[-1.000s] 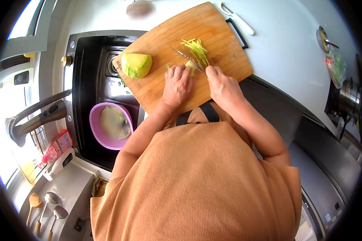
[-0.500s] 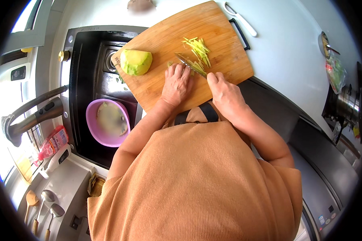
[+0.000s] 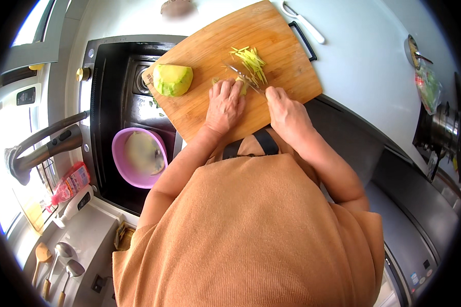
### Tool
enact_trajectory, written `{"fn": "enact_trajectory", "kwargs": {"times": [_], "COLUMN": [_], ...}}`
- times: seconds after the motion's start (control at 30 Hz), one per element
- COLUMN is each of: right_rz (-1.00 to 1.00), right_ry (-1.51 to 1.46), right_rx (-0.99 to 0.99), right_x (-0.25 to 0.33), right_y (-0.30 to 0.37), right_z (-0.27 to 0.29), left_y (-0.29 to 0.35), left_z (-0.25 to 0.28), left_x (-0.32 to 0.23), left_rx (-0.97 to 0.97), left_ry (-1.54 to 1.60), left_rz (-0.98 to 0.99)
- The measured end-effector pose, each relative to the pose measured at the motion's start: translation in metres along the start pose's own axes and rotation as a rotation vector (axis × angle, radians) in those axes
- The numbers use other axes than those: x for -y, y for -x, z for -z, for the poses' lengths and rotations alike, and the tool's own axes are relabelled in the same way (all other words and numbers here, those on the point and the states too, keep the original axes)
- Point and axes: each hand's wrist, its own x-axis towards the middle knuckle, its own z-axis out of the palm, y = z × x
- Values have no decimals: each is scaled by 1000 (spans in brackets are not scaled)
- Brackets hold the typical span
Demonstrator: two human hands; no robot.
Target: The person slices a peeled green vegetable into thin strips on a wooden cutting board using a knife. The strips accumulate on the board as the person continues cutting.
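My right hand (image 3: 287, 111) is closed round the handle of a knife (image 3: 245, 75), whose blade slants up and left over the wooden cutting board (image 3: 205, 48). Beside the blade, my left hand (image 3: 225, 103) lies with bent fingers pressing pale green vegetable slices (image 3: 242, 87) onto the board. Fingers and blade hide part of those slices. Just beyond the knife is a small heap of thin yellow-green strips (image 3: 252, 60). A large peeled green vegetable piece (image 3: 173, 80), cut flat on top, stands at the board's left end.
The board overlaps a dark sink (image 3: 105, 102) on the left, where a purple basin (image 3: 119, 158) holds cloudy water. A white-handled peeler (image 3: 310, 28) lies past the board's black handle (image 3: 303, 41). A faucet (image 3: 46, 148) and a pink bottle (image 3: 72, 183) stand left of the sink.
The knife blade has lifted slightly and shifted away from my left fingers, showing more of the slices. My left hand stays almost in place.
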Motion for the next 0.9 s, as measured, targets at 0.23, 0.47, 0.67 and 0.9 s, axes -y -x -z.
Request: {"fn": "enact_trajectory", "kwargs": {"times": [0.23,0.47,0.67,0.9], "right_rz": [65,26,-3,-5], "right_ry": [111,105,40,-44], "right_rx": [71,130,15,-76], "right_x": [-1,1,3,-6], "right_y": [11,0,-9,-4], "right_z": [18,14,1,-7], "left_y": [3,2,1,1], "left_z": [-1,0,0,-2], "left_x": [1,0,1,1], "left_rx": [39,57,-9,-16], "left_ry": [-53,-41,-6,3], "left_rz": [5,19,-17,-2]}}
